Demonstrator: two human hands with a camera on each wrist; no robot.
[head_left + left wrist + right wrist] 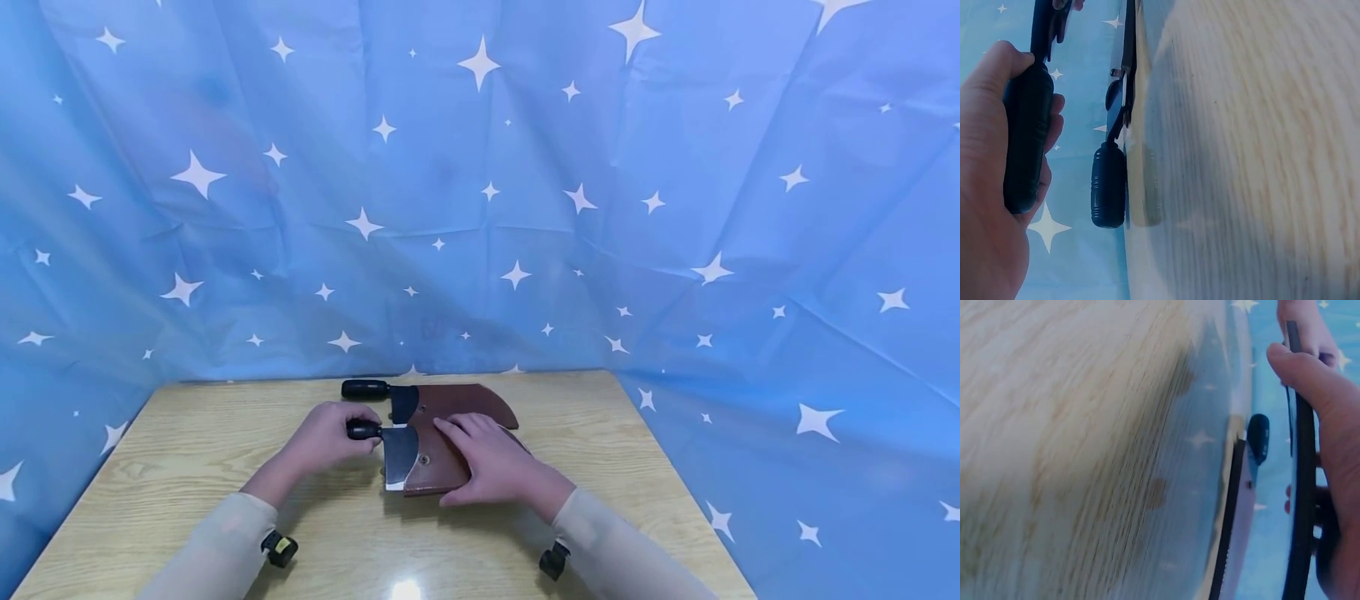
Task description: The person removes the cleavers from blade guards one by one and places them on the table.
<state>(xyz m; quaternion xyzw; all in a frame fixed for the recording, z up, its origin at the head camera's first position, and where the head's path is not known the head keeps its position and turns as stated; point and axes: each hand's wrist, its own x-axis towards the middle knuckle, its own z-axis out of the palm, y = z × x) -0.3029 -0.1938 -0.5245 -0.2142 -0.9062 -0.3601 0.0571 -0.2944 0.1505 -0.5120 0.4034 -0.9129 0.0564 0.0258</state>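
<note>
My left hand (326, 437) grips the black handle (1025, 137) of the nearer cleaver (400, 454), thumb along it near the blade end. A brown leather sheath (437, 475) with a snap covers most of that blade; a strip near the handle shows. My right hand (491, 462) holds the sheath from the right, thumb on its near side and fingers over its far part. Both wrist views show this cleaver raised off the table. Just behind it, a second cleaver with a black handle (365, 390) lies in a similar brown sheath (468, 400), partly hidden by the nearer one.
Under the hands is a light wood-grain table (202, 433), its far edge just behind the second cleaver. A blue curtain (450, 183) with white stars hangs behind and along both sides. Each wrist wears a small black camera (281, 549).
</note>
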